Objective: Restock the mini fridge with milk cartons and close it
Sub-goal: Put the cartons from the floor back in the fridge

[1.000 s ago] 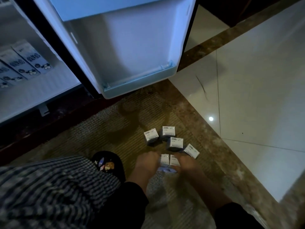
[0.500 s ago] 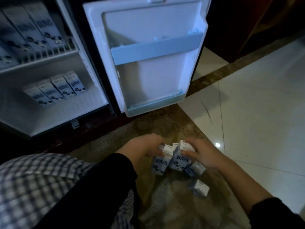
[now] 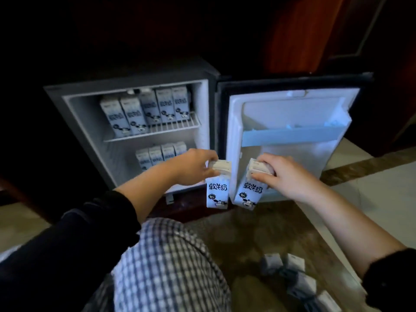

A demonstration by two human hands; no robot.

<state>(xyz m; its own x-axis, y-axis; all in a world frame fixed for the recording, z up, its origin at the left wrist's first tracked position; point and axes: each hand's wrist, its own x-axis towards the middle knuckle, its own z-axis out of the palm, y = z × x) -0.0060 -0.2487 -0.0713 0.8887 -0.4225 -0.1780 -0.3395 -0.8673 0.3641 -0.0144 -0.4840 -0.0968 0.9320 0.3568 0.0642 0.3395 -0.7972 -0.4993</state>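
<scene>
Restocking looks partway: the left hand and right hand each grip a milk carton mid-frame before the open fridge, shelves part-filled, more cartons on the floor lower right, door not yet shut

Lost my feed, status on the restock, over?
Left hand grips first carton, right hand grips second carton. Fridge door open, nothing blocking.

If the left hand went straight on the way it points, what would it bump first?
Probably the fridge's right wall, by the hinge: the left hand and its carton aim there, though depth is unclear.
</scene>
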